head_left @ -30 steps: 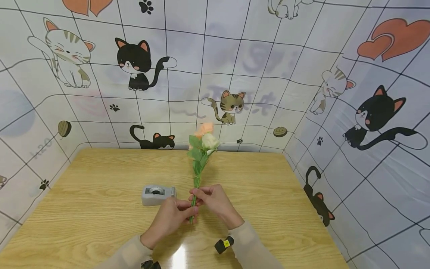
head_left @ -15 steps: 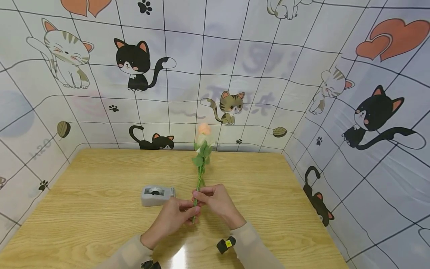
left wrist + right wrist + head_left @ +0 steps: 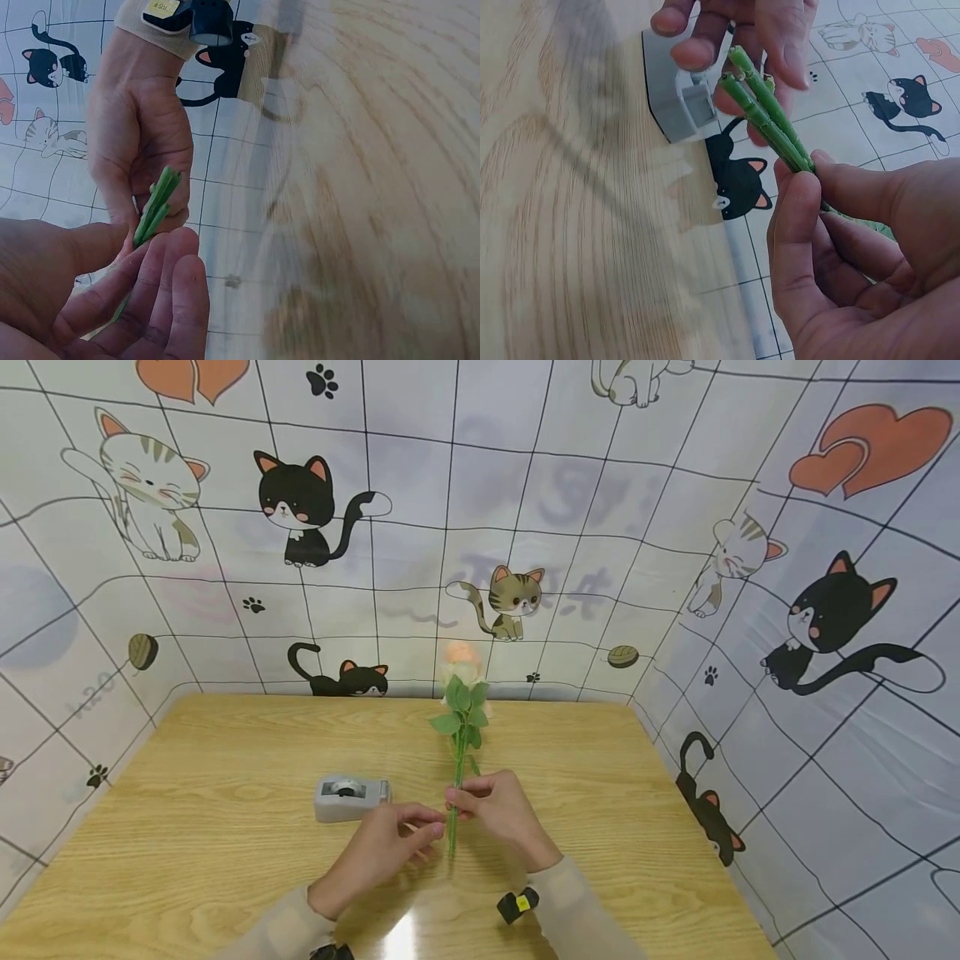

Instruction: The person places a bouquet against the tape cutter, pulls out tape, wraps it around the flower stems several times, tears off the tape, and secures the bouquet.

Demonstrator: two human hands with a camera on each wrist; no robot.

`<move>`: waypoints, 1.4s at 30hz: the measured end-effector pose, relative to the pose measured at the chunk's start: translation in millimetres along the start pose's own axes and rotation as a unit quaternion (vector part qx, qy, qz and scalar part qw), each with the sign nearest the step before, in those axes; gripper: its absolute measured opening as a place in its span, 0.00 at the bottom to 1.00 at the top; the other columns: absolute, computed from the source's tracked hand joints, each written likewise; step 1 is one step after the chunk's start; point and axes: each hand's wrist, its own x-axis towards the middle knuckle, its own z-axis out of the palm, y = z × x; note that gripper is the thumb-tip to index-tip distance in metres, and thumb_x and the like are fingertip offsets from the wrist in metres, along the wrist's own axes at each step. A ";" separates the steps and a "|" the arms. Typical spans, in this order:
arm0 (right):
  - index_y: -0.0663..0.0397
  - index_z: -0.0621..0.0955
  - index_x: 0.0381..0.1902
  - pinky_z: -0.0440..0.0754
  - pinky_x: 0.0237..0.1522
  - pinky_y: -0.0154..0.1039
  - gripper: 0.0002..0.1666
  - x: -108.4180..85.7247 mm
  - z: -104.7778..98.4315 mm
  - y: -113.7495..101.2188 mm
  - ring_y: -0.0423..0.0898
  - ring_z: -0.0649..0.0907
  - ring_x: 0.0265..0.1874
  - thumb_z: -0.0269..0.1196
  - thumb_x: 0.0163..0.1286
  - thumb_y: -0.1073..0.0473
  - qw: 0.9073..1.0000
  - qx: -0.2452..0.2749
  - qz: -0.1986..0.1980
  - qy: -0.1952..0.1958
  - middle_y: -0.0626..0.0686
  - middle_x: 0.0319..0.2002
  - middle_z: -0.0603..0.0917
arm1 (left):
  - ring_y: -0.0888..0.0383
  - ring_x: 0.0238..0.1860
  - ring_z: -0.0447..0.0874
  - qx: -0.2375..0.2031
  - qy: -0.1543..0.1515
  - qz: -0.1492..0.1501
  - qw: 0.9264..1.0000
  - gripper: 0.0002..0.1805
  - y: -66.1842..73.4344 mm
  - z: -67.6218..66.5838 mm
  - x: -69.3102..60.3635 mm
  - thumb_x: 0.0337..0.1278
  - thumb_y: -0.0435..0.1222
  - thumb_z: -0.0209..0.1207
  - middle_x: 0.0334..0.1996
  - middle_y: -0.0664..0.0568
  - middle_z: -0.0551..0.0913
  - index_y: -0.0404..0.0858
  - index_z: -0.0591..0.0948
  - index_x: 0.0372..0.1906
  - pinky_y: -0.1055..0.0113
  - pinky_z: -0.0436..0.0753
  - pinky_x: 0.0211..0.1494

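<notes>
My right hand [image 3: 506, 818] pinches the green stems of a small bunch of roses [image 3: 460, 714] between thumb and fingers. The bunch is upright over the table, with peach and white blooms at the top and green leaves below them. In the right wrist view, the cut ends of the stems [image 3: 761, 105] stick out past the right fingertips. My left hand [image 3: 386, 843] is just left of the lower stems, its fingers loosely extended and thumb apart, not gripping them. In the left wrist view, the left fingers [image 3: 154, 300] lie close beside the stem ends; whether they touch cannot be told.
A grey tape dispenser [image 3: 351, 799] stands on the wooden table [image 3: 225, 860], just behind and left of my left hand. Behind and beside the table hangs a white gridded cloth [image 3: 420, 485] printed with cats.
The bunch turns in my fingers, its blooms and leaves now facing differently, and shifts slightly right with my right hand. My left hand has let go of the stems.
</notes>
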 end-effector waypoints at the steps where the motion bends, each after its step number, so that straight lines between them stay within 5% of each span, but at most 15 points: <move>1: 0.66 0.96 0.50 0.96 0.48 0.44 0.17 -0.6 -2.4 1.0 0.44 0.94 0.37 0.77 0.83 0.54 1.000 -0.005 -0.001 0.002 0.59 0.43 0.99 | 0.45 0.36 0.99 0.009 0.004 -0.001 1.000 0.16 0.0 -1.0 -0.4 0.85 0.42 0.71 0.49 0.40 0.98 0.34 0.94 0.61 0.63 0.94 0.35; 9: 0.65 0.97 0.47 0.95 0.47 0.40 0.15 -3.6 -20.2 9.6 0.47 0.94 0.36 0.75 0.84 0.56 0.999 -0.040 0.007 0.010 0.56 0.41 0.98 | 0.53 0.42 0.97 0.076 0.026 0.001 0.997 0.13 2.6 -13.0 -4.0 0.85 0.44 0.71 0.49 0.51 0.98 0.42 0.95 0.59 0.70 0.90 0.38; 17: 0.62 0.98 0.47 0.94 0.45 0.42 0.14 -8.4 -37.8 17.8 0.54 0.95 0.37 0.77 0.83 0.55 0.997 -0.071 0.024 0.030 0.59 0.42 0.99 | 0.67 0.43 0.93 0.155 0.072 0.019 0.985 0.07 6.7 -30.5 -5.1 0.84 0.43 0.72 0.50 0.60 0.98 0.50 0.96 0.56 0.70 0.93 0.46; 26: 0.60 0.98 0.45 0.91 0.39 0.41 0.12 -12.5 -57.1 24.6 0.51 0.95 0.36 0.77 0.83 0.55 0.991 -0.116 0.040 0.052 0.55 0.39 0.99 | 0.65 0.43 0.95 0.227 0.130 0.065 0.963 0.07 3.2 -56.3 -5.8 0.80 0.38 0.75 0.47 0.59 0.98 0.48 0.97 0.55 0.70 0.90 0.42; 31: 0.58 0.98 0.43 0.84 0.35 0.36 0.12 -15.1 -65.9 29.1 0.47 0.94 0.33 0.77 0.83 0.54 0.987 -0.142 0.047 0.061 0.53 0.38 0.98 | 0.63 0.44 0.95 0.258 0.158 0.087 0.949 0.08 -2.5 -67.7 -8.2 0.79 0.35 0.76 0.48 0.56 0.98 0.45 0.97 0.55 0.57 0.95 0.48; 42: 0.56 0.98 0.40 0.80 0.32 0.34 0.11 -17.9 -79.6 33.5 0.46 0.92 0.30 0.76 0.83 0.57 0.981 -0.168 0.049 0.089 0.51 0.33 0.97 | 0.52 0.51 0.96 0.282 0.172 0.077 0.941 0.10 -8.9 -89.5 -10.7 0.79 0.37 0.76 0.54 0.48 0.97 0.42 0.97 0.57 0.55 0.95 0.49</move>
